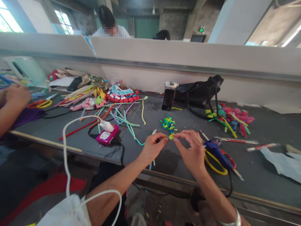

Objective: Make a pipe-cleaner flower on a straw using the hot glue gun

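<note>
Both hands meet over the front of the dark table. My left hand [155, 143] pinches one end of a small yellow fuzzy piece [171, 136], which looks like cut pipe cleaner. From the other side, my right hand [191, 147] grips the same piece between thumb and forefinger. Just beyond the fingertips lies a small heap of short yellow, green and blue pieces [168, 123]. Right of my right hand rests a blue glue gun [217, 152], against scissors with yellow and red handles [215, 163].
A purple power socket [107, 135] with a white cable sits left, near loose pipe cleaners [124, 117]. A phone [168, 99] stands before a black bag [199, 91]. Pink fuzzy flowers [237, 117] lie right. Another person's hand [17, 95] works at far left.
</note>
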Demonstrator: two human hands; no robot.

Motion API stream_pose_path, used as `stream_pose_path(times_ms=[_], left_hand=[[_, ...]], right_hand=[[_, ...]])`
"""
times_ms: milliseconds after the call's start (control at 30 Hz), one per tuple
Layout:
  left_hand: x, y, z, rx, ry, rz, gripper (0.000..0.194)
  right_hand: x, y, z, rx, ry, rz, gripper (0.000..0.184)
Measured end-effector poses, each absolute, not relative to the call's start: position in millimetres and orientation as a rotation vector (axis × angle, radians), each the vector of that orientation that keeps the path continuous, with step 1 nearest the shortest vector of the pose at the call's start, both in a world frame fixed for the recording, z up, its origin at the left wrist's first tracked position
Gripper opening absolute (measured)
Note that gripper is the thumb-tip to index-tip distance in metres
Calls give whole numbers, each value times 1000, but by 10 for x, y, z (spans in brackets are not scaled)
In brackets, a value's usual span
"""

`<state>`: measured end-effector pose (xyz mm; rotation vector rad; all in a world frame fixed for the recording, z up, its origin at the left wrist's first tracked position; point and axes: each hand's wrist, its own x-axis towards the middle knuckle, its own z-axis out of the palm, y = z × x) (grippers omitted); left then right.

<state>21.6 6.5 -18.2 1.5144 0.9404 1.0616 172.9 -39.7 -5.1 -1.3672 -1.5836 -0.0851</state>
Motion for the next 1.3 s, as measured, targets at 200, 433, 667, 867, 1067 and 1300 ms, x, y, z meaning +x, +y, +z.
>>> stream_pose_path(times_ms=[200, 433, 667, 867, 1067, 1300], left_hand=[[212, 62, -175, 1547, 944, 1068, 22], [204, 61, -171, 1578, 954, 1061, 21], [209, 52, -155, 1579, 954, 1065, 20], [212, 46, -151, 1556, 956, 1076, 19], [214, 45, -150, 1526, 939, 1067, 19], [217, 46, -126, 1393, 945, 1069, 23]], right_hand=[[1710, -395, -64, -1344, -1577, -53, 10], [1714, -386, -95, -1368, -1561, -42, 13], [1671, -396, -86, -1385, -1531, -39, 11], [1670, -398, -81, -1394, -1539, -30, 11], [1662, -396, -86, -1395, -1534, -43, 11], [1738, -420, -7, -1342, -1536, -67, 12]])
